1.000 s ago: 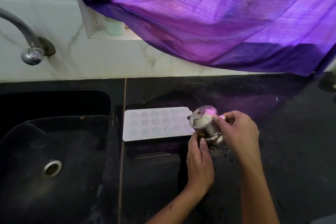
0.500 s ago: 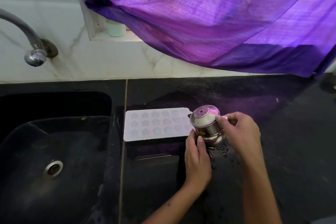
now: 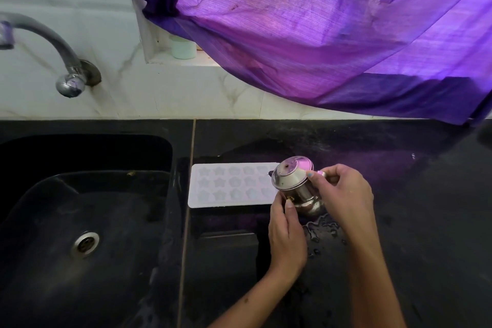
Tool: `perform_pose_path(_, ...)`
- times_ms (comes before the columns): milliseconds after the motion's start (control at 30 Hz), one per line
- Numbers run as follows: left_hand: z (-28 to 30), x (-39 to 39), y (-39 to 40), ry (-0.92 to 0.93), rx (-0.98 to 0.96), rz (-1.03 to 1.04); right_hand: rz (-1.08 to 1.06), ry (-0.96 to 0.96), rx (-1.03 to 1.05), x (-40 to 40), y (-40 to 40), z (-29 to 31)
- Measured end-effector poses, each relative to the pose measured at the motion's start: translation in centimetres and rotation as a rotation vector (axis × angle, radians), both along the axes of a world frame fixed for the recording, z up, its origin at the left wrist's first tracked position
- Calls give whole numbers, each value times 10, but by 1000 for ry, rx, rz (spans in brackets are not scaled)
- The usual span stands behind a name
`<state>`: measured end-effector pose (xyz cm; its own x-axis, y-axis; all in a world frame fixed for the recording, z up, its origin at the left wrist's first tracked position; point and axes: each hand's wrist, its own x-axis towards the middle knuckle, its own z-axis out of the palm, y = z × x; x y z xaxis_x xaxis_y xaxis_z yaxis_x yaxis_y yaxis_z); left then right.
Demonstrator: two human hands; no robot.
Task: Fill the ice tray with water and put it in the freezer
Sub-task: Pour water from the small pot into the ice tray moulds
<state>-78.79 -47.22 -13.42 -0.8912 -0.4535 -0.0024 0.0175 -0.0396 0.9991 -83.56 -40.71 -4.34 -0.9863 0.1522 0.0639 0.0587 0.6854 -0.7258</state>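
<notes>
White rectangular silicone ice tray (image 3: 229, 186) with star- and flower-shaped moulds, lying flat on black polished stone desk (image 3: 399, 194), just right of black sink basin (image 3: 87, 210). Small shiny steel jug (image 3: 295, 185) with domed lid, tilted leftward above tray's right end, spout end over rightmost moulds. Right hand (image 3: 343, 194) behind jug, right of tray, fingers (image 3: 312, 176) curled around jug's handle side, one fingertip pressed on lid's edge. Left hand (image 3: 287, 231) just below jug, near tray's lower right corner, thumb and fingers pinching jug's lower body from front. Puddle and droplets of water (image 3: 319, 229) on desk under jug, right of tray. Cannot tell whether moulds hold water. Round metal drain (image 3: 85, 243) in basin floor, left and nearer than tray. Curved chrome tap (image 3: 61, 61) on white marbled wall, far left above tray. Purple translucent curtain (image 3: 306, 34) hanging beyond tray, pale round container (image 3: 183, 46) on sill under its left edge.
</notes>
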Motion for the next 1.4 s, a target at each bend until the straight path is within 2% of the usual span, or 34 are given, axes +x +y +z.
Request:
perform_pose_path(700, 4, 3, 2, -2, 37, 2, 28, -6, 41, -1, -7, 5)
perform_pose_path(1133, 8, 6, -6, 33, -17, 36, 24, -1, -122, 0, -5, 7)
perform_pose_path(1400, 10, 8, -10, 13, -1, 101, 54, -7, -73, 2, -19, 7)
